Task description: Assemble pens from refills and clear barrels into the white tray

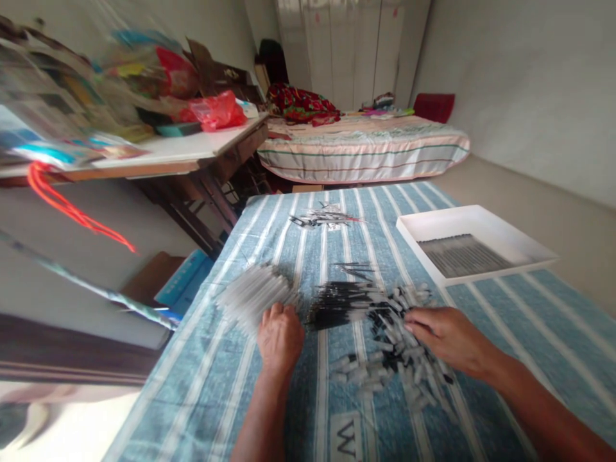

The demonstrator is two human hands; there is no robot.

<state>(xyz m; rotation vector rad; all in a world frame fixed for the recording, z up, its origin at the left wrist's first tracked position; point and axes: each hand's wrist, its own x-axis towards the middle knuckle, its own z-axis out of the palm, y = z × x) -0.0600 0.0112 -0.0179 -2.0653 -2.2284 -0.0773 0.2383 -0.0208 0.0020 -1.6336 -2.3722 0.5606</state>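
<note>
My left hand (280,337) is closed, its curled fingers at the near right end of a stack of clear pen barrels (255,292); it seems to grip one barrel, though the fingers hide most of it. Thumb and forefinger of my right hand (447,337) are pinched together at the edge of a loose pile of whitish and black pen caps (418,372), apparently on one cap. Between the hands lies a bundle of dark pen refills (339,305), their ends pointing sideways. The barrels and caps are partly blurred.
A white tray (520,262) at the right holds a row of assembled-looking pens (462,255). Farther back, thin dark and red pieces (325,218) lie on the striped cloth (289,417). A cluttered desk (192,144) stands left, a bed (366,151) beyond.
</note>
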